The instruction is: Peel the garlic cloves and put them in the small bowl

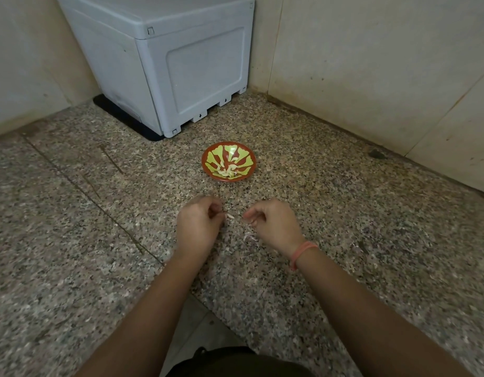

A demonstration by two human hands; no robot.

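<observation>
A small red bowl (228, 161) with a green leaf pattern stands on the speckled granite counter (99, 227) and holds several pale peeled garlic cloves (228, 171). Nearer to me, my left hand (200, 223) has its fingers curled and pinches a small whitish garlic clove (230, 216) that sticks out to the right. A short gap away, my right hand (273, 223) has its fingers curled with the tips pinched together; what it holds, if anything, is too small to tell. A pink band circles my right wrist.
A grey plastic box (164, 63) on a black mat fills the back corner behind the bowl. Tiled walls (371, 63) close the counter at the back and right. Pale bits of garlic skin (249, 238) lie on the counter under my hands.
</observation>
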